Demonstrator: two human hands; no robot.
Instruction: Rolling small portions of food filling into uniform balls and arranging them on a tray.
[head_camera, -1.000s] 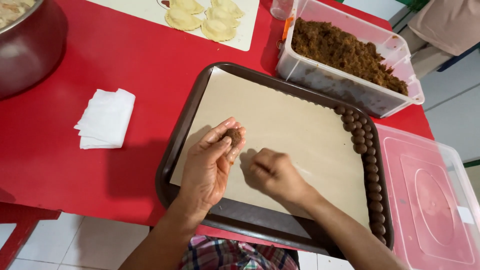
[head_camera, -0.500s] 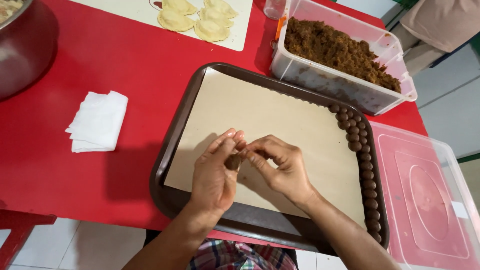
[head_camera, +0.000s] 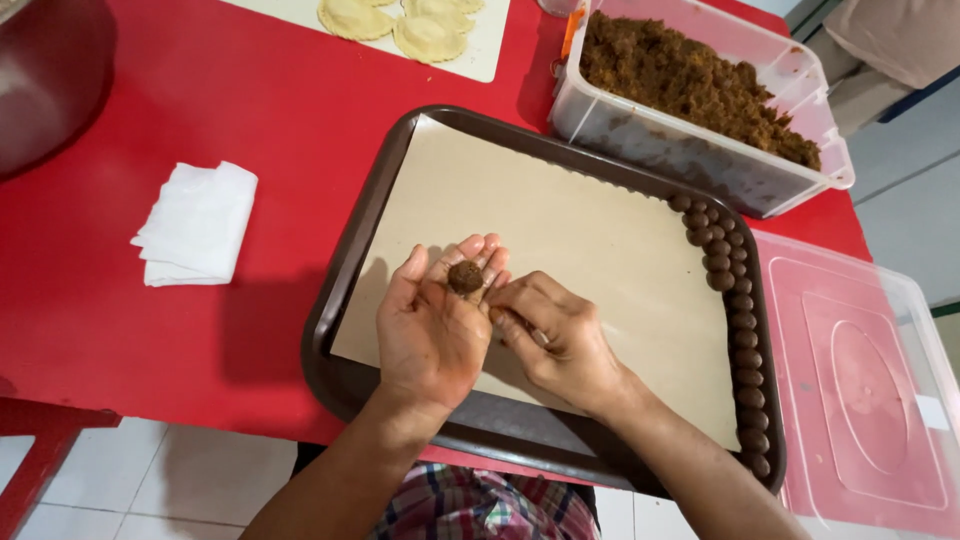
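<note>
A small round brown ball (head_camera: 464, 276) rests on the upturned fingers of my left hand (head_camera: 430, 330), which hovers over the near left part of a brown tray (head_camera: 345, 270) lined with tan paper (head_camera: 560, 220). My right hand (head_camera: 560, 335) sits beside it, fingers curled, its fingertips touching the left hand just below the ball. Several finished brown balls (head_camera: 735, 320) line the tray's right edge in a column.
A clear plastic tub (head_camera: 700, 160) of brown crumbly filling stands behind the tray. Its clear lid (head_camera: 860, 390) lies at the right. A folded white cloth (head_camera: 195, 225) lies on the red table (head_camera: 200, 100). Flat dough rounds (head_camera: 420, 25) sit on a white board at the back; a dark pot (head_camera: 50, 80) far left.
Both hands were pinching and shaping the brown lump together. My left hand has turned palm up and opened, showing the rounded ball, and my right hand has drawn slightly away.
</note>
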